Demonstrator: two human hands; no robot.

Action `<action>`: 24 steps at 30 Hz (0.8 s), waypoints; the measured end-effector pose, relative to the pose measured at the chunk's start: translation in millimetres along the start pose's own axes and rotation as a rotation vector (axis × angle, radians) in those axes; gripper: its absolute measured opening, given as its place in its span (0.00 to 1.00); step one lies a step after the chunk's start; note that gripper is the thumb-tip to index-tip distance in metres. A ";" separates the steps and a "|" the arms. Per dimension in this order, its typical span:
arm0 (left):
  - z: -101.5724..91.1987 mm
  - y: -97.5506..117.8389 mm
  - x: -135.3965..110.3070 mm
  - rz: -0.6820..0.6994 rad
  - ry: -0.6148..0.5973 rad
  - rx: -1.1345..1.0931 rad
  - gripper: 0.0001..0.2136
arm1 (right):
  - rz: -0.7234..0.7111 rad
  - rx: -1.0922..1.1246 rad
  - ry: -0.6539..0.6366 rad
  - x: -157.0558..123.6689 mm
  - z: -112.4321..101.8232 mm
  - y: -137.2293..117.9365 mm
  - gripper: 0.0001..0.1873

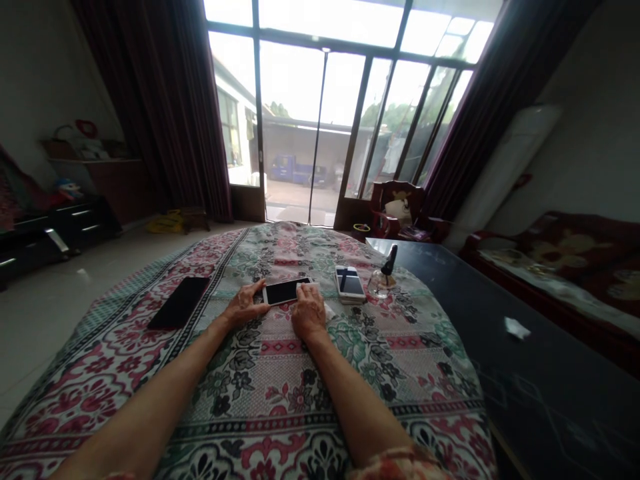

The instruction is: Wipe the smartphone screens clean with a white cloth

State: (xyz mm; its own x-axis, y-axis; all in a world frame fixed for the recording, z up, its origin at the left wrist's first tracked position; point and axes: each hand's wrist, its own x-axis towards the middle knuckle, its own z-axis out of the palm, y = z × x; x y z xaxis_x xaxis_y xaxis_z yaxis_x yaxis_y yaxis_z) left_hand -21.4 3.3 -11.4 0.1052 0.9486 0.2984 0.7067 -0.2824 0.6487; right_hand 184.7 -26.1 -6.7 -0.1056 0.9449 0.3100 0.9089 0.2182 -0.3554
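A white-framed smartphone (284, 291) with a dark screen lies on a floral patterned bedspread (260, 393), between my two hands. My left hand (244, 304) grips its left end. My right hand (309, 311) presses on its right end, where a white tissue (328, 311) pokes out from under the fingers. A black smartphone (179, 303) lies face up to the left. To the right, a second white phone (350, 285) sits on a small stack. Beside it stands a glass bottle (379, 285) with a black dropper top.
A dark table (530, 387) with a white paper scrap (517, 327) adjoins the bedspread on the right. A red patterned sofa (565, 267) lies beyond it. A red wooden chair (397, 210) stands before the glass doors (310, 113) ahead. Dark drawers (60, 230) stand to the left.
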 end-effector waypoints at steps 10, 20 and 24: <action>-0.4 -1.2 1.7 0.020 -0.041 0.020 0.42 | -0.022 0.003 0.001 -1.0 0.8 -0.5 0.29; 0.3 -1.4 4.8 0.034 -0.058 -0.010 0.40 | 0.017 0.055 0.070 1.0 -1.2 1.9 0.28; 3.9 -5.4 2.0 0.037 0.010 -0.025 0.41 | -0.015 0.034 0.002 2.4 -4.3 1.0 0.27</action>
State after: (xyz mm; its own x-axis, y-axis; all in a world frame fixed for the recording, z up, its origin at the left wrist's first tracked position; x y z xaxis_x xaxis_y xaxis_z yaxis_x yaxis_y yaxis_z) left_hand -22.3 7.2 -17.1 0.1242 0.9360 0.3294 0.6849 -0.3211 0.6540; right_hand 187.1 -24.7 -2.5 -0.1186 0.9409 0.3173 0.8929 0.2409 -0.3805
